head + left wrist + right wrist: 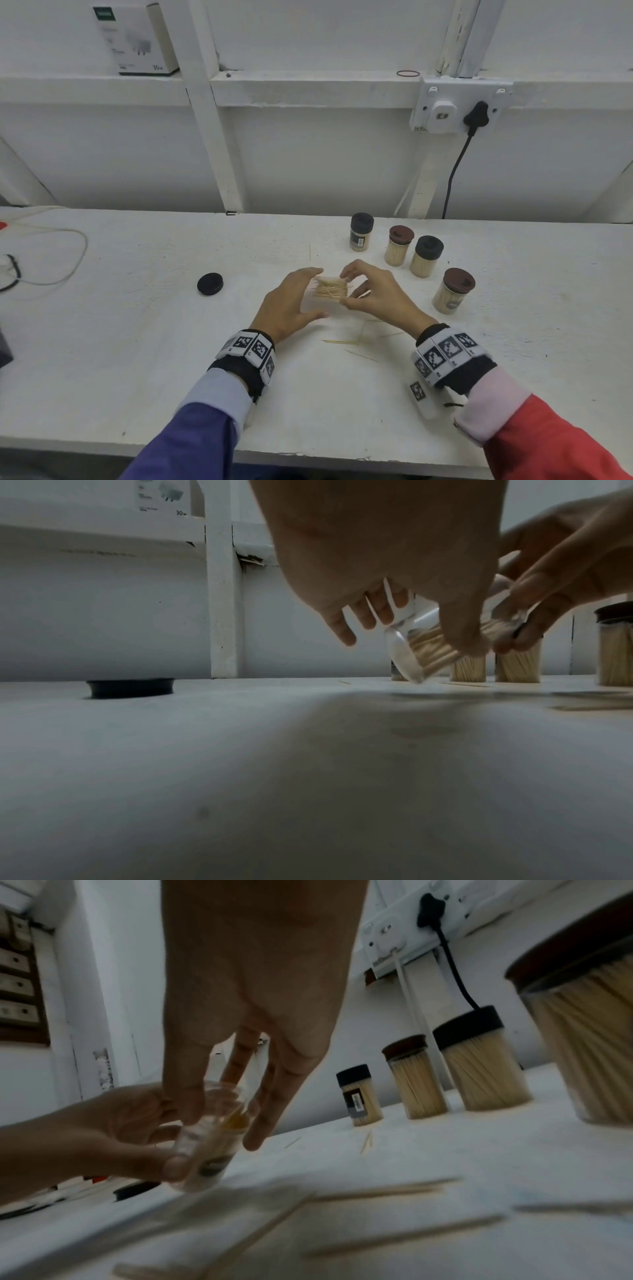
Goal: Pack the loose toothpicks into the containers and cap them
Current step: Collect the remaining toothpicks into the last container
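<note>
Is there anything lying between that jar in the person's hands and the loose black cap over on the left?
Nothing visible does. The clear jar, held tilted between the left hand and the right hand, is separated from the black cap only by bare table. The stray toothpicks lie nearer the person.

Looking like a plain workshop or utility room: sitting at a rough white-painted workbench against a white wall braced with painted battens, a surface-mounted double socket carrying a black plug, a boxed 30W charger resting on the ledge, loose cables trailing at the left edge.
</note>
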`<state>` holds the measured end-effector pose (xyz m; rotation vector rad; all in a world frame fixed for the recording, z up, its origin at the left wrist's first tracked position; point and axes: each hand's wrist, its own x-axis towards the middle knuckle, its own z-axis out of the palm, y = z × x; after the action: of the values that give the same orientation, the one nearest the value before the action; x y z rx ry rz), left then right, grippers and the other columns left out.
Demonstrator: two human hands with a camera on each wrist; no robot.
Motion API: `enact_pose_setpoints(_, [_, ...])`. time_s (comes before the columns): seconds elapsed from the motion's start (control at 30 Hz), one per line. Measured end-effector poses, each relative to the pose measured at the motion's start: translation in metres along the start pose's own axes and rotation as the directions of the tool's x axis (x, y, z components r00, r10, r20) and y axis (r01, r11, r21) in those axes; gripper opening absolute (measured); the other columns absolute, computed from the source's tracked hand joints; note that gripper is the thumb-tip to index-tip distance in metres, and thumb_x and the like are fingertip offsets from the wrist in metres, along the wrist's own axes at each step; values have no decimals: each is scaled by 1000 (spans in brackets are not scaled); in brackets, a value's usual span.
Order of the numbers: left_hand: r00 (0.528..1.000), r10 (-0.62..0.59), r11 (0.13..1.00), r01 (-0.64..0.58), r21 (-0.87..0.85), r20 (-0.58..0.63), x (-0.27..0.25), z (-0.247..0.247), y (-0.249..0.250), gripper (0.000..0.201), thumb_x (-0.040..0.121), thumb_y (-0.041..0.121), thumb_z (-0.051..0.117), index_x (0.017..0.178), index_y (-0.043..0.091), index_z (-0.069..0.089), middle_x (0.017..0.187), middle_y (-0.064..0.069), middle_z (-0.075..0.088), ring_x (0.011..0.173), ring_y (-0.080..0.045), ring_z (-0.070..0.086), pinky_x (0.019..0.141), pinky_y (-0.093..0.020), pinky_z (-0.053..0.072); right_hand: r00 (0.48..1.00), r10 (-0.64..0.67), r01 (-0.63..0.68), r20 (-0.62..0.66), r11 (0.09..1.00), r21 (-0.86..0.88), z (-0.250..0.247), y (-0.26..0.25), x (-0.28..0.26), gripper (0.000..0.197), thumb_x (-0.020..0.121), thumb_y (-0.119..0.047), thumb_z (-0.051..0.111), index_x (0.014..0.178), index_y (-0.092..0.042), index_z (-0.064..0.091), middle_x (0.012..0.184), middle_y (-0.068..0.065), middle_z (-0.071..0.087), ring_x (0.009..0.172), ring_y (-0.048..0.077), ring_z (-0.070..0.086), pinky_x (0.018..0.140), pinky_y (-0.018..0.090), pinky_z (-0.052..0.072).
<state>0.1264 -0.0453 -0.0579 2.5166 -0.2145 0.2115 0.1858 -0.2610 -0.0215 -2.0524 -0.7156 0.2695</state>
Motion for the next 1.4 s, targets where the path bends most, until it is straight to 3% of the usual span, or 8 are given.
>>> enact_pose_setpoints(0.3, [987, 110, 988, -96, 119, -114, 3, 3, -8, 67, 78, 39, 72, 137, 17, 47, 136, 1, 52, 126, -17, 44, 104, -33, 34, 993, 62, -73, 97, 991, 111, 2, -15, 26, 40, 70, -10, 82, 99, -21, 58, 106, -3, 62, 76, 26, 69, 79, 43, 55])
enact_pose_setpoints(0.47, [981, -16, 990, 44, 137, -196, 3, 2, -11, 48, 87, 34, 64, 129, 13, 54, 122, -2, 61, 112, -22, 55, 97, -34, 36, 966, 100, -158, 240, 959, 235, 3, -17, 57, 26, 91, -23, 67, 115, -13, 62, 110, 6, 65, 88, 28, 69, 76, 38, 58])
enact_pose_setpoints(0.6, [962, -136, 975, 172, 139, -236, 2, 0, -12, 48, 87, 30, 66, 129, 13, 52, 120, -3, 60, 108, -25, 56, 98, -34, 32, 984, 131, -99, 117, 963, -250, 16, -5, 104, 29, 100, -20, 46, 123, -15, 62, 123, 7, 62, 105, 21, 59, 88, 40, 50])
enact_pose_setpoints(0.73, [958, -179, 963, 217, 162, -224, 2, 0, -12, 48, 89, 34, 63, 131, 15, 49, 124, -1, 57, 113, -21, 53, 104, -31, 26, 927, 201, 64, 317, 748, -661, 35, 3, 132, 41, 101, -18, 39, 141, -20, 47, 148, 10, 38, 134, 30, 36, 105, 43, 36])
enact_pose_setpoints(0.83, [959, -197, 958, 232, 167, -202, 2, 0, -11, 49, 89, 36, 62, 132, 16, 48, 126, 1, 56, 114, -20, 52, 105, -31, 25, 917, 179, 163, 358, 651, -742, 45, 9, 138, 30, 100, -18, 39, 121, -7, 57, 130, 16, 51, 120, 34, 48, 88, 38, 41])
enact_pose_setpoints(0.93, [959, -207, 958, 239, 158, -195, 2, -1, -11, 49, 89, 35, 62, 132, 17, 48, 126, 2, 56, 115, -19, 51, 105, -30, 24, 955, 124, 120, 271, 671, -732, 47, 15, 138, 23, 94, -8, 43, 103, 3, 60, 110, 20, 63, 100, 34, 61, 72, 30, 37])
enact_pose_setpoints(1.17, [963, -211, 960, 237, 147, -170, 2, -2, -8, 50, 88, 35, 62, 132, 16, 48, 127, 2, 56, 116, -17, 50, 106, -31, 23, 931, 13, 280, 365, 618, -735, 36, 22, 120, 18, 85, -3, 46, 79, -2, 63, 92, 15, 65, 83, 32, 59, 70, 36, 43])
enact_pose_setpoints(1.4, [965, -210, 961, 233, 147, -155, 2, -4, -4, 49, 87, 33, 64, 131, 17, 48, 127, 4, 56, 117, -17, 49, 105, -29, 23, 914, -31, 332, 405, 633, -700, 22, 22, 99, 17, 85, -2, 49, 82, -5, 66, 89, 11, 66, 80, 28, 56, 69, 33, 40])
